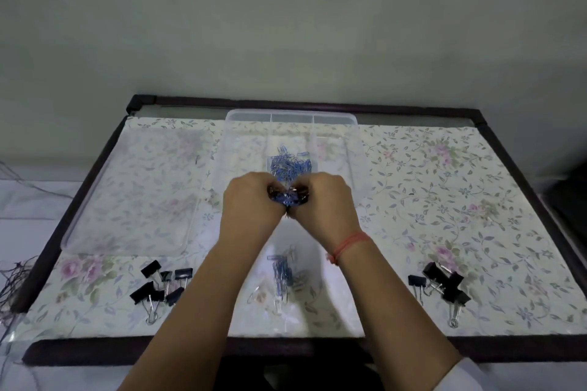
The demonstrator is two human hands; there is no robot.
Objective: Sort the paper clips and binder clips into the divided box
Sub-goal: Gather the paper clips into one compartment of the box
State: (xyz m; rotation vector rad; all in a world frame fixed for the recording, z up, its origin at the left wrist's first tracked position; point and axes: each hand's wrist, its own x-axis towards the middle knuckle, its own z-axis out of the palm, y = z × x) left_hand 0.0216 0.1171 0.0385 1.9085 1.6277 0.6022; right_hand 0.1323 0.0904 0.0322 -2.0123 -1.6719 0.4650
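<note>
My left hand [251, 200] and my right hand [324, 200] are pressed together over the near end of the clear divided box [290, 116], cupping a bunch of blue paper clips [288, 198] between them. A heap of blue paper clips [290, 163] lies in the box's middle compartment, just beyond my fingers. More blue paper clips [282, 273] lie loose on the table between my forearms. Black binder clips sit in two groups: one at the near left [162, 284] and one at the near right [441, 284].
A clear plastic lid [133, 194] lies flat on the left of the flowered table cover. The dark table frame [317, 104] borders the surface against a plain wall. Loose threads [12, 273] hang off the left edge.
</note>
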